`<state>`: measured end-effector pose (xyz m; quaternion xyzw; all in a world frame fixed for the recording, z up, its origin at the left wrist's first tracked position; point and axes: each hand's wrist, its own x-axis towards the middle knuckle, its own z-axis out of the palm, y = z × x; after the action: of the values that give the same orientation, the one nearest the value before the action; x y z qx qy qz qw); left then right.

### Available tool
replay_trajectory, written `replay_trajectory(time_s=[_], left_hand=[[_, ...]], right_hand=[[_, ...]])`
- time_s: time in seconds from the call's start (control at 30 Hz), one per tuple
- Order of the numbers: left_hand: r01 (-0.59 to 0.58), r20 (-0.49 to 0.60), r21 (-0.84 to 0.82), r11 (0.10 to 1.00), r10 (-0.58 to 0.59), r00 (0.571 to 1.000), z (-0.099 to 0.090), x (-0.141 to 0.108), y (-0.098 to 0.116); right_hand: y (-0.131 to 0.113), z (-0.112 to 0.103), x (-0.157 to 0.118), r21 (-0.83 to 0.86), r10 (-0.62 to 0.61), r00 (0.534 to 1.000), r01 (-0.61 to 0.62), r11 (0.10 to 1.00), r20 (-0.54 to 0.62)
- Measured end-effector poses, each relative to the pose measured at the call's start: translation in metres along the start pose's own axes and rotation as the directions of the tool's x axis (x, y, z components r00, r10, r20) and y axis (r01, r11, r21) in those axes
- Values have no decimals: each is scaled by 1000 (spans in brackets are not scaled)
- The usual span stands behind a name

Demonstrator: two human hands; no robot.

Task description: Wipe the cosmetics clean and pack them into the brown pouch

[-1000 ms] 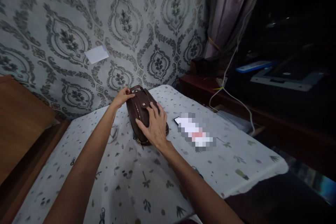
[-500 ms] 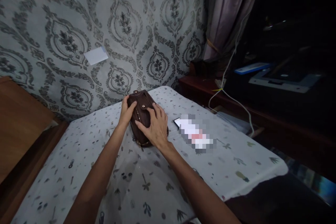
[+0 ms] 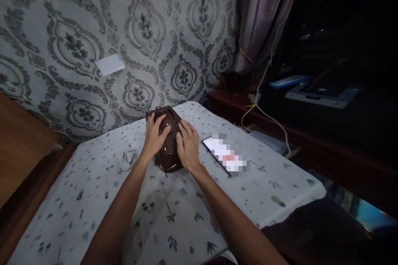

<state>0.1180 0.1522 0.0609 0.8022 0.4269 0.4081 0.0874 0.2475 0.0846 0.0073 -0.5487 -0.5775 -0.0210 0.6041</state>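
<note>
A small dark brown bag (image 3: 172, 145) with gold zippers and a snap flap sits on the patterned white tablecloth (image 3: 168, 232). My left hand (image 3: 154, 136) grips its left side, with the fingers over the upper edge and the thumb beside the flap's snap. Along the right side, my right hand (image 3: 189, 145) holds the bag with its fingers together, near a zipper. Part of the bag is hidden under both hands. To the right of it lies a phone (image 3: 217, 149) with a lit screen, partly blurred out.
A crumpled clear plastic piece (image 3: 129, 159) lies left of my left forearm. Beyond the table stands a wall with a white card (image 3: 110, 64) on it. At the right are a dark red shelf (image 3: 228, 101), a white cable (image 3: 258, 91) and a curtain (image 3: 256, 16).
My left thumb has moved onto the flap by the snap. My right hand has shifted from the flap to the bag's right side. The view has turned slightly right.
</note>
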Motion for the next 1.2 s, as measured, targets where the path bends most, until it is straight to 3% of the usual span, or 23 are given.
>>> replay_trajectory(time_s=[0.33, 0.7, 0.8, 1.0, 1.2], left_hand=[[23, -51, 15, 1000, -23, 998, 5, 1, 4], [95, -93, 65, 993, -89, 992, 11, -1, 18], [109, -94, 91, 990, -100, 991, 13, -2, 21], [101, -83, 93, 991, -93, 992, 11, -3, 24], [96, -77, 63, 993, -92, 993, 10, -1, 19]], right_hand=[[6, 0, 3, 171, 10, 999, -3, 985, -44], [11, -5, 8, 287, 177, 984, -162, 944, -27], [5, -3, 5, 235, 174, 984, -161, 959, -38], [-2, 5, -4, -62, 125, 992, -127, 990, -30], [-3, 3, -3, -179, 76, 997, -78, 981, -20]])
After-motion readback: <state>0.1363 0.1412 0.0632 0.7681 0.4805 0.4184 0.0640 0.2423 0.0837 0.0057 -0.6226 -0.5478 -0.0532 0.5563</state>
